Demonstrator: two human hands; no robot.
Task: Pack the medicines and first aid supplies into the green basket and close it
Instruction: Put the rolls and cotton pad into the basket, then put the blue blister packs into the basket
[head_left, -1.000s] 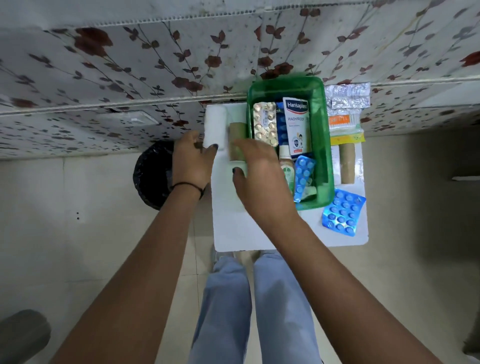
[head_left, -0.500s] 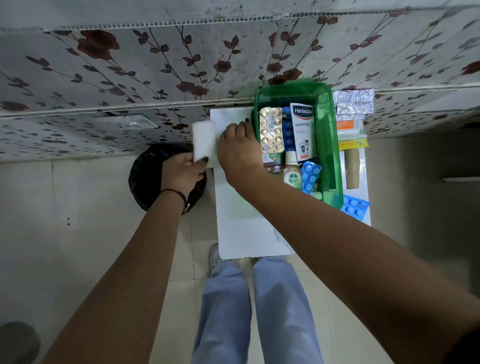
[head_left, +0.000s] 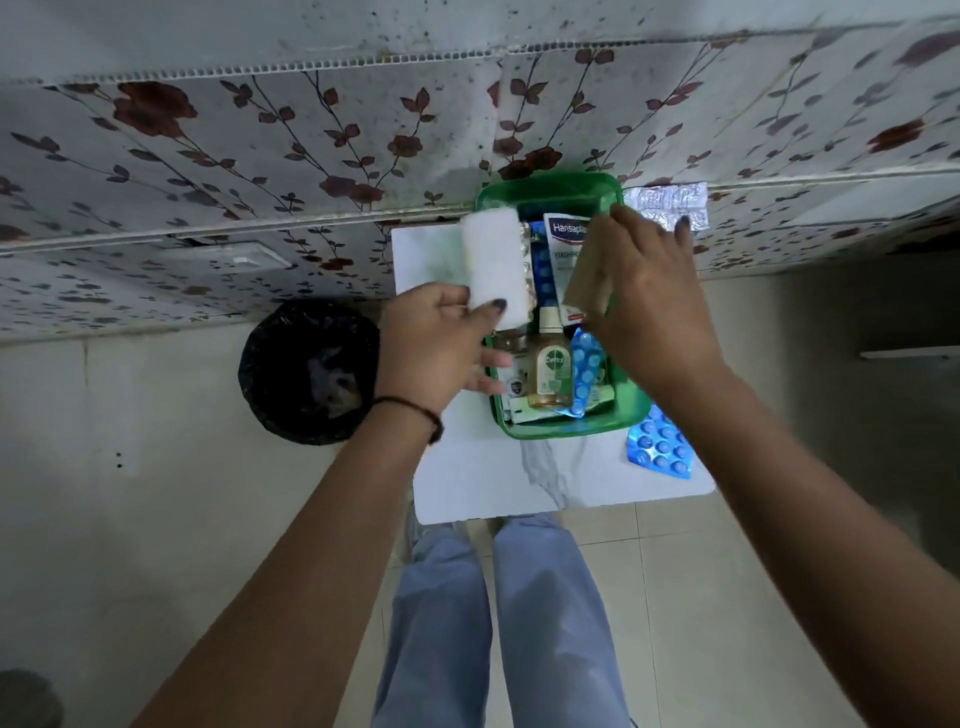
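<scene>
Hands, two, both loaded. Our left hand (head_left: 441, 343) pinches the near end of a white roll (head_left: 492, 265), thumb on top, so that the roll's length hangs out over the left side of the green basket (head_left: 550, 427); we judge this grip chosen to lay the roll in lengthwise. Our right hand (head_left: 652, 306) is closed on a tan roll (head_left: 587, 283), raised above the basket's right half, fingers curled over its far side; how tightly, we cannot tell.

Green basket: on the white desk (head_left: 483, 478), far end against the flowered wall, open. No lid is in view, so closing is not yet possible to plan from here.

Contents, already inside:
- plaster box (head_left: 566, 244), flat at the far end, label up;
- antiseptic bottle (head_left: 551, 371), lying down with its cap toward the wall, likely because it would not fit standing;
- blue pill strip (head_left: 584, 374), propped on edge beside the bottle;
- gold pill strip (head_left: 527, 270), mostly hidden under the white roll.

Outside, still to pack: a second blue pill strip (head_left: 660, 447) on the desk by the basket's near right corner; silver foil strips (head_left: 667, 202) at the far right, beside the basket.

Also present: a black bin (head_left: 311, 374) on the floor to the left of the desk.

Our judgement: packing is well along; flat items went in first, and bulky rolls go on top.
</scene>
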